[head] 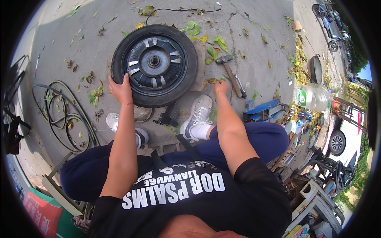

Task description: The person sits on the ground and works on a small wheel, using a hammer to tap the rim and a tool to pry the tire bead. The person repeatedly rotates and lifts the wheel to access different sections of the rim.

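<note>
A hub-motor wheel with a black tyre (pixel 181 89) lies flat on a wooden board (pixel 198 67), its axle pointing up. My left hand (pixel 121 89) grips the tyre's left edge, thumb on top near the rim. To the right of the wheel, my right hand (pixel 221 87) is low near the ground with its fingers curled; whether something small is between them cannot be told. Close by it lie a hammer (pixel 232 76) with a wooden handle and a metal wrench (pixel 240 82). A black cable (pixel 181 9) runs from behind the wheel to a connector.
A coiled hose (pixel 67 119) lies at left near some nuts (pixel 99 113). Between my shoes is a black metal tool (pixel 168 116). A blue metal stand (pixel 263 110), a large plastic bottle (pixel 312 96) and a black pan (pixel 316 69) are on the right. Leaves litter the ground.
</note>
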Demonstrator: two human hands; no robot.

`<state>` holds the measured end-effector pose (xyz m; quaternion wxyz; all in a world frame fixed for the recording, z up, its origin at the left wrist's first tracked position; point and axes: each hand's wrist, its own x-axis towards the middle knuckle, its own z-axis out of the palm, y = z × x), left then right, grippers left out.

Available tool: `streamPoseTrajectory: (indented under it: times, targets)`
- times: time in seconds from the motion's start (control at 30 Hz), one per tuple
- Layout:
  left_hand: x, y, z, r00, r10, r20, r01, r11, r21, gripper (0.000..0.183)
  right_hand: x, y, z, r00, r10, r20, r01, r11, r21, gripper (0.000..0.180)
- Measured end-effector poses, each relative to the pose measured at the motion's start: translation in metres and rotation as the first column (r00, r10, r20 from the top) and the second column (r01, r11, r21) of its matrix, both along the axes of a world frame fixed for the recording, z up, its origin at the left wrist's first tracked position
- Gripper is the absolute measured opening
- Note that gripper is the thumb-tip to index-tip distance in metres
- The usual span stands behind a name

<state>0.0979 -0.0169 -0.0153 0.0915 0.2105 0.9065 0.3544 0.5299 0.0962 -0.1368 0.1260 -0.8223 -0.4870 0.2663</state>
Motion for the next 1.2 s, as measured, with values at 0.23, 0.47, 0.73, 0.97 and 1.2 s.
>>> streamPoseTrajectory:
  times: [0.23, 0.47, 0.73, 0.97, 1.2]
  targets:
    - [-0.007, -0.009, -0.003, 0.998, 0.042, 0.055, -0.048, 0.994, 0.101, 0.086, -0.014, 0.054, 0.068, 0.8, 0.248, 0.547, -0.253, 0.965, -0.068, 0.033]
    - [0.004, -0.003, 0.016, 0.997, 0.056, 0.055, -0.058, 0.997, 0.041, 0.096, 0.015, 0.084, 0.059, 0.804, 0.404, 0.437, -0.308, 0.91, -0.276, 0.035]
    - [0.006, 0.002, 0.014, 0.997, 0.063, 0.053, -0.062, 0.998, -0.016, 0.087, -0.004, 0.118, 0.096, 0.982, 0.189, -0.004, -0.188, 0.971, -0.146, 0.03]
    - [0.004, -0.005, 0.017, 0.993, 0.105, 0.054, -0.104, 0.994, -0.022, 0.082, -0.154, 0.002, 0.224, 0.382, -0.149, -0.912, 0.041, 0.989, -0.145, 0.031]
    - [0.005, -0.003, 0.014, 0.995, 0.1, 0.025, -0.1, 0.995, -0.014, 0.082, -0.203, -0.098, 0.265, 0.441, 0.01, -0.898, -0.257, 0.959, -0.116, 0.031]
